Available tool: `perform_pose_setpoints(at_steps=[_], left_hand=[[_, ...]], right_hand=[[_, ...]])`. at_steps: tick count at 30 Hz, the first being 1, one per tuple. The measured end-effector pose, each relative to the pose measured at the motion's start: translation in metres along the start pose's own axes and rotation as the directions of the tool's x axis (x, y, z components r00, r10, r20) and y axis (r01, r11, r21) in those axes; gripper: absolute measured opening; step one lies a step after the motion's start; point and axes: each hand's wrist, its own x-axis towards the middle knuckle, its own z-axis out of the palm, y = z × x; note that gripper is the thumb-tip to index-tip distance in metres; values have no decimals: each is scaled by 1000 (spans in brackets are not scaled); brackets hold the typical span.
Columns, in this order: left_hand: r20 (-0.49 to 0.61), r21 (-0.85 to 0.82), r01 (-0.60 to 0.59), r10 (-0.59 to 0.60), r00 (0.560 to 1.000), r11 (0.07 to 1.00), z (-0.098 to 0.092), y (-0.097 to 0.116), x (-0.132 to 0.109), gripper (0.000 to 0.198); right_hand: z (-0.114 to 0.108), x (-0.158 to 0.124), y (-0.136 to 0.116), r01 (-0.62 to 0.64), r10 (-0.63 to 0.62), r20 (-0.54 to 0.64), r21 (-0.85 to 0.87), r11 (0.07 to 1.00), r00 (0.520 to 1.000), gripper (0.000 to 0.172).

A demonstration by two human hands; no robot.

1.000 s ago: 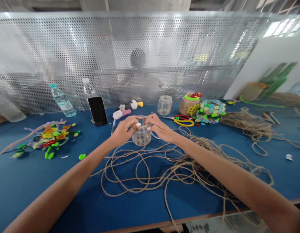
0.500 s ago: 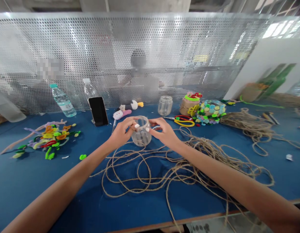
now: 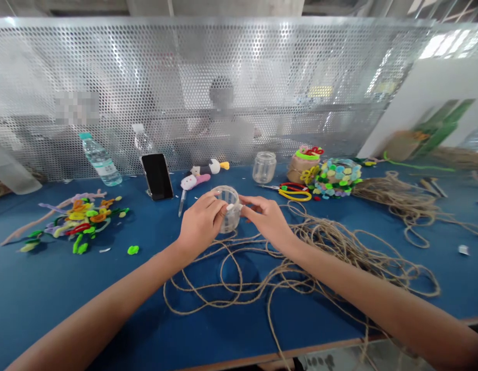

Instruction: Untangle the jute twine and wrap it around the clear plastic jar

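A clear glass jar [image 3: 231,222] stands upright between my two hands on the blue table, near its middle. My left hand [image 3: 203,220] grips its left and near side, with the thumb on the front of the glass. From the right, my right hand [image 3: 266,219] holds the jar, thumb and fingertips at the wall just below the rim. Some fingertips are hidden behind the glass. A long loose tangle of jute twine [image 3: 327,242] lies under and around my right forearm, and its loops spread in front of the jar.
Yellow- and red-handled scissors [image 3: 295,194], another glass jar [image 3: 264,168], a twine-wrapped jar [image 3: 298,167] and a pompom-covered jar [image 3: 335,178] stand behind to the right. Leftward are a phone [image 3: 157,176], a water bottle [image 3: 103,162], a pen [image 3: 182,203] and colourful pipe-cleaner pieces [image 3: 82,219]. A perforated metal screen [image 3: 153,77] borders the back.
My left hand has shifted from the jar's rim toward its near side, with the fingers closer together. The right thumb has moved slightly right along the glass. The pen shows more now.
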Motion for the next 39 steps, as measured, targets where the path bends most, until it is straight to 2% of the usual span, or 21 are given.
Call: perform_pose_setpoints(at_steps=[4,7,12,17,20,25,31,34,39], left_hand=[[-16,4,-25,25,1000,1000,0,-1,-1,20],[-3,-24,-41,41,999,999,0,-1,0,19],[-21,-16,-52,52,998,999,0,1,-1,21],[-2,-24,-30,30,1000,999,1,1,0,21],[32,-75,5,-3,999,997,2,-5,3,21],[117,-253,37,-8,993,967,-1,-26,9,20],[210,-351,70,6,978,934,-8,-35,11,23],[225,-368,71,15,974,927,-10,-35,11,24],[220,-408,72,22,975,910,-11,-36,10,26]], right_hand=[[0,-5,-4,82,-83,-47,-33,996,995,13],[1,-8,-6,184,-192,-71,-108,977,979,11],[7,-11,-5,360,-407,-121,-292,886,905,11],[14,-8,0,396,-475,-153,-368,841,867,15],[14,-6,4,437,-518,-123,-395,808,847,18],[2,2,8,534,-579,-33,-347,771,814,10],[-14,16,10,647,-631,157,-268,713,760,9],[-14,18,12,661,-644,163,-277,697,747,9],[-14,17,12,652,-634,170,-299,697,755,10]])
